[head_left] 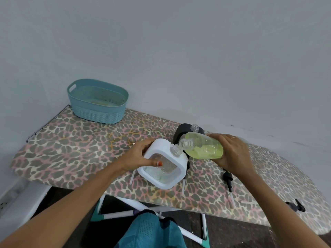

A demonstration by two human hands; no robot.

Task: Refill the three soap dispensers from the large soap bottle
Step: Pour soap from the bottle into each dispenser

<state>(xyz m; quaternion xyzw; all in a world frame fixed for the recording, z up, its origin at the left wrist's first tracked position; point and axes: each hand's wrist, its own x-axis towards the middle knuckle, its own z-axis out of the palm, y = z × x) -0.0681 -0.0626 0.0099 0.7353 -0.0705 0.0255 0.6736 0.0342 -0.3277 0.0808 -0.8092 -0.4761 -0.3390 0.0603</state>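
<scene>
My left hand (pixel 138 156) grips a white square dispenser (pixel 176 173) with a clear window, tilted on the leopard-print ironing board (pixel 71 149); its open clear neck (pixel 175 150) points up and to the right. My right hand (pixel 231 153) holds the soap bottle (pixel 204 145), clear with yellow-green liquid, tipped on its side. The bottle's open mouth touches the dispenser's neck. A black dispenser (pixel 184 130) with an open clear neck stands right behind them, partly hidden. A third dispenser is not in sight.
A teal woven basket (pixel 97 102) sits at the board's far left corner by the wall. Black pump heads with white tubes lie on the board: one (pixel 228 179) below my right hand, another (pixel 296 206) near the right front edge. The board's legs show below.
</scene>
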